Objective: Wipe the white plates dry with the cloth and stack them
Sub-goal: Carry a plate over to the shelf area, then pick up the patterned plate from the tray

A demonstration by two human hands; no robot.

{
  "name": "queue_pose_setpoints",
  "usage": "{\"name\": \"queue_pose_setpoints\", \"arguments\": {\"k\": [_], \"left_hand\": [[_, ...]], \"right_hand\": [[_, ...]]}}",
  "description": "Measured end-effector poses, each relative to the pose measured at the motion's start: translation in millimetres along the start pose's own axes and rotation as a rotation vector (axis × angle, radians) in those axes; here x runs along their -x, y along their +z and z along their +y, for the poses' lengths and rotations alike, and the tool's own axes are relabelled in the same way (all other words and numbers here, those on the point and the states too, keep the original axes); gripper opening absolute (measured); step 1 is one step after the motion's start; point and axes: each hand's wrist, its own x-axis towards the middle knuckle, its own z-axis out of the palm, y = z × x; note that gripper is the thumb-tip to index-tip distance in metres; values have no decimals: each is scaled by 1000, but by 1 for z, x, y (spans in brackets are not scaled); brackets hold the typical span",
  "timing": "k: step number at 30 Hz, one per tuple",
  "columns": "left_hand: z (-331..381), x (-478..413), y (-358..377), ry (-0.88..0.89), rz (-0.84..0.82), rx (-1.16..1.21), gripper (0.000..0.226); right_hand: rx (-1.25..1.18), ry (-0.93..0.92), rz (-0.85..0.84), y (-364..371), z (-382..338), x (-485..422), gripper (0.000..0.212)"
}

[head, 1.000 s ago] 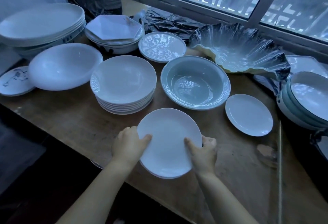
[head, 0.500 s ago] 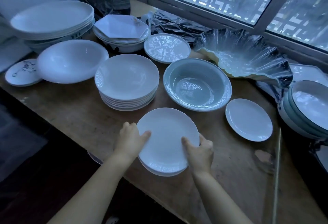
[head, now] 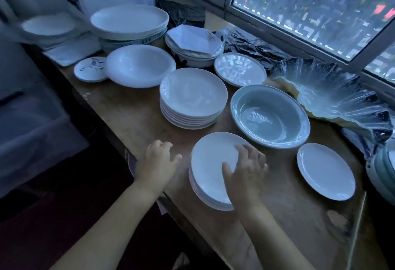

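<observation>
A low stack of white plates (head: pixel 210 163) sits near the front edge of the wooden table (head: pixel 136 118). My right hand (head: pixel 245 170) lies over the stack's right side with fingers spread and loosely bent. My left hand (head: pixel 159 161) hovers just left of the stack, fingers relaxed, not touching it. A taller stack of white plates (head: pixel 193 96) stands behind. A single white plate (head: pixel 326 170) lies to the right. No cloth is in view.
A pale green bowl (head: pixel 270 116) stands right of the tall stack, with a wavy glass dish (head: pixel 333 94) behind it. A white bowl (head: pixel 140 65), a small patterned saucer (head: pixel 90 69), large platters (head: pixel 130 21), octagonal plates (head: pixel 195 40) and a glass plate (head: pixel 240 69) fill the back.
Both hands have let go of the plate, which now rests on the low stack. The left hand has drawn away to the left; the right hand has moved over the stack. The view has swung left.
</observation>
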Motion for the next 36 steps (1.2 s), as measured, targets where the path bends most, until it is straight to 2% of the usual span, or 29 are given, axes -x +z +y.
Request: {"name": "queue_pose_setpoints", "arguments": {"k": [4, 9, 15, 20, 24, 27, 31, 36], "left_hand": [[-56, 33, -50, -32, 124, -58, 38], [-171, 117, -121, -258, 292, -114, 37], [-321, 282, -201, -613, 401, -204, 36], [-421, 446, -248, -907, 433, -268, 34], [-468, 577, -272, -1160, 528, -290, 34], [-487, 660, -280, -1358, 572, -289, 34], [-508, 739, -281, -1576, 597, -257, 39], [-538, 804, -285, -1749, 690, -234, 39]], "right_hand": [[40, -350, -118, 3, -80, 12, 40], [115, -777, -270, 12, -204, 75, 28], [-6, -1251, -359, 18, -351, 231, 8], [-66, -1603, -384, 21, -457, 390, 15], [-78, -1891, -453, 8, -531, 522, 21], [-134, -2075, -438, -19, -568, 609, 16], [-278, -2230, -426, -40, -599, 699, 28], [-308, -2374, -492, -35, -645, 790, 26]]}}
